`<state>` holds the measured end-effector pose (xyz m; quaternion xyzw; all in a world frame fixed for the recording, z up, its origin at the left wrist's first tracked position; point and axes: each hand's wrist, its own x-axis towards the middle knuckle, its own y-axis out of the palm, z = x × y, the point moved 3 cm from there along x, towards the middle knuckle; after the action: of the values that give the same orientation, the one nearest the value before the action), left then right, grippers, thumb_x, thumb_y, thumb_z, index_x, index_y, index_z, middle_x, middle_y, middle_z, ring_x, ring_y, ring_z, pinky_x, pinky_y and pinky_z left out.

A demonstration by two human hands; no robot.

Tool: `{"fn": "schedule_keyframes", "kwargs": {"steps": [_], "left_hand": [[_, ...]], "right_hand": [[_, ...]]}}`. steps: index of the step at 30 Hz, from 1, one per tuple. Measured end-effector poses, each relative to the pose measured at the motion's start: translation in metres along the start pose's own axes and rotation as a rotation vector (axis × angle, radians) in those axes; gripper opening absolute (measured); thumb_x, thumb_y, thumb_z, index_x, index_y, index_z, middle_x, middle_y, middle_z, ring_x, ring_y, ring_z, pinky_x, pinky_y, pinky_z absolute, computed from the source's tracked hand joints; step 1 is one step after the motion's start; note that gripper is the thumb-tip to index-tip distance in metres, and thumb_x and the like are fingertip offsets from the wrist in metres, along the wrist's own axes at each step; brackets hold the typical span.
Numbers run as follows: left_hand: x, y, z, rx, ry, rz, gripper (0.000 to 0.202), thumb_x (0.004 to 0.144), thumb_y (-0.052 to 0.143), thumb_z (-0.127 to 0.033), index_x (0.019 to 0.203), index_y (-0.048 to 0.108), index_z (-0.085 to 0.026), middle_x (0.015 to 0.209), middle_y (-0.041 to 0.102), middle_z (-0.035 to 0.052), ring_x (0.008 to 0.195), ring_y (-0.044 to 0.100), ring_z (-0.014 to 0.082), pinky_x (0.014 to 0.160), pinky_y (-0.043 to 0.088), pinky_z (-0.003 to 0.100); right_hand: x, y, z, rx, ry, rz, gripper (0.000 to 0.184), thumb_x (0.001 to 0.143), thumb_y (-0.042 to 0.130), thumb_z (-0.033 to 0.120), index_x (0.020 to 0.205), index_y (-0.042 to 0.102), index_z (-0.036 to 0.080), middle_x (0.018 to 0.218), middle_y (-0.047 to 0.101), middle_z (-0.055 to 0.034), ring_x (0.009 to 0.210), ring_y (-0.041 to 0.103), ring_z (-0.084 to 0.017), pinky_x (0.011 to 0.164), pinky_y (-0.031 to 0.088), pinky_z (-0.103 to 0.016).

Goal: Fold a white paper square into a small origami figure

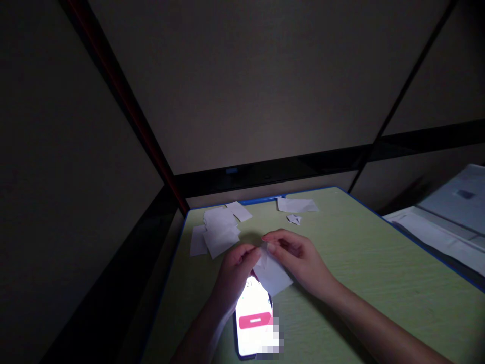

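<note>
Between my two hands is a small sheet of white paper (273, 277), held above the table and partly over a lit phone (254, 303). My left hand (237, 270) pinches the paper's left edge between thumb and fingers. At its upper edge, my right hand (297, 255) grips it with thumb and index finger. The paper's top end is partly hidden by the fingertips. Beyond my left hand lies a loose pile of white paper pieces (222, 235). A small folded paper piece (294, 219) rests just past my right hand.
The light green table (364, 258) has a blue edge. A flat paper strip (297, 205) lies near its far edge, by a wall (265, 86). To the right stands an open laptop-like device (450, 212) beside white sheets. The surroundings are dim.
</note>
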<state>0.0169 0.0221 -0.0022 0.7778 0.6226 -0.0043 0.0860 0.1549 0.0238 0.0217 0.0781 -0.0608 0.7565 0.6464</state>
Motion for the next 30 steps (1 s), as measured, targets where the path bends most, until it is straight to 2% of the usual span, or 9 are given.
{"fn": "schedule_keyframes", "kwargs": {"steps": [3,5,9,15,18,22,27,30], "left_hand": [[0.000,-0.001,0.000,0.089,0.042,-0.050,0.023,0.074,0.057,-0.036,0.071,0.055,-0.013,0.057,0.049,-0.0025,0.052,0.047,0.0095,0.048,0.038,0.019],[-0.001,-0.001,-0.002,0.150,0.076,-0.076,0.022,0.075,0.055,-0.035,0.070,0.055,-0.013,0.056,0.048,-0.0030,0.051,0.046,0.0094,0.046,0.036,0.018],[-0.004,0.003,-0.007,0.195,0.139,-0.072,0.023,0.077,0.052,-0.035,0.067,0.053,-0.015,0.055,0.047,-0.0035,0.051,0.046,0.0100,0.046,0.036,0.019],[-0.008,0.009,-0.012,0.220,0.191,-0.011,0.012,0.074,0.056,-0.027,0.075,0.056,-0.014,0.066,0.055,-0.0012,0.062,0.051,0.0120,0.057,0.038,0.021],[-0.009,0.009,-0.011,0.235,0.174,-0.007,0.013,0.076,0.055,-0.028,0.075,0.057,-0.015,0.066,0.055,-0.0008,0.062,0.050,0.0121,0.056,0.037,0.021],[-0.010,0.009,-0.012,0.283,0.145,0.001,0.022,0.077,0.053,-0.032,0.062,0.052,-0.016,0.055,0.046,-0.0035,0.053,0.044,0.0101,0.049,0.033,0.020],[-0.012,0.011,-0.015,0.341,0.133,0.023,0.027,0.078,0.049,-0.033,0.057,0.050,-0.016,0.052,0.044,-0.0034,0.050,0.043,0.0100,0.048,0.032,0.020],[-0.012,0.010,-0.015,0.358,0.146,0.024,0.029,0.079,0.048,-0.034,0.055,0.048,-0.017,0.051,0.043,-0.0037,0.049,0.042,0.0100,0.047,0.031,0.020]], "right_hand": [[-0.002,0.002,0.005,-0.122,-0.105,-0.013,0.020,0.070,0.067,0.030,0.086,0.063,0.019,0.072,0.058,-0.0018,0.064,0.050,-0.014,0.057,0.041,-0.026],[-0.002,0.002,0.003,-0.139,-0.109,-0.026,0.019,0.071,0.066,0.029,0.085,0.063,0.019,0.073,0.058,-0.0019,0.063,0.050,-0.014,0.058,0.041,-0.027],[0.001,0.001,-0.005,-0.079,-0.038,-0.048,0.013,0.073,0.064,0.030,0.078,0.061,0.018,0.065,0.055,0.0005,0.057,0.048,-0.012,0.052,0.039,-0.025],[0.003,-0.002,-0.008,0.022,0.022,-0.075,0.014,0.071,0.065,0.030,0.071,0.058,0.018,0.059,0.051,0.0027,0.053,0.046,-0.010,0.048,0.037,-0.023],[0.004,-0.003,-0.007,0.067,0.045,-0.056,0.015,0.071,0.065,0.031,0.076,0.060,0.018,0.061,0.053,0.0022,0.052,0.047,-0.010,0.045,0.035,-0.022],[0.004,-0.003,-0.009,0.114,0.106,-0.014,0.019,0.072,0.064,0.034,0.083,0.064,0.018,0.061,0.056,0.0006,0.049,0.047,-0.010,0.042,0.034,-0.022],[0.003,-0.005,-0.013,0.176,0.148,0.032,0.025,0.072,0.064,0.037,0.093,0.066,0.022,0.061,0.057,0.0010,0.047,0.046,-0.009,0.041,0.032,-0.021],[0.004,-0.005,-0.015,0.165,0.171,0.053,0.024,0.073,0.064,0.038,0.088,0.067,0.021,0.063,0.060,0.0001,0.049,0.047,-0.009,0.042,0.033,-0.021]]}}
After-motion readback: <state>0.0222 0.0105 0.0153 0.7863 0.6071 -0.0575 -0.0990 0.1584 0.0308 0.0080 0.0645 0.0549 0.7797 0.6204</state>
